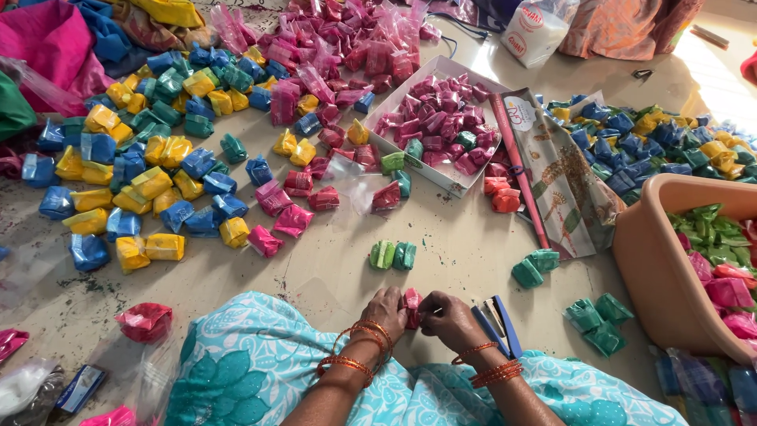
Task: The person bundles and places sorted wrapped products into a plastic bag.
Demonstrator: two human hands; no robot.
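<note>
Two hands pinch a small pink packet on the floor

The left hand [384, 309] and right hand [446, 318] close their fingers on the pink packet [411, 306] from either side, low against the floor [331, 268]; a blue stapler [495, 322] lies just right of the packet; two green packets [393, 255] sit just above it; a white box [441, 173] of pink packets lies farther up; a tan tub [658, 268] stands well off to its right
</note>
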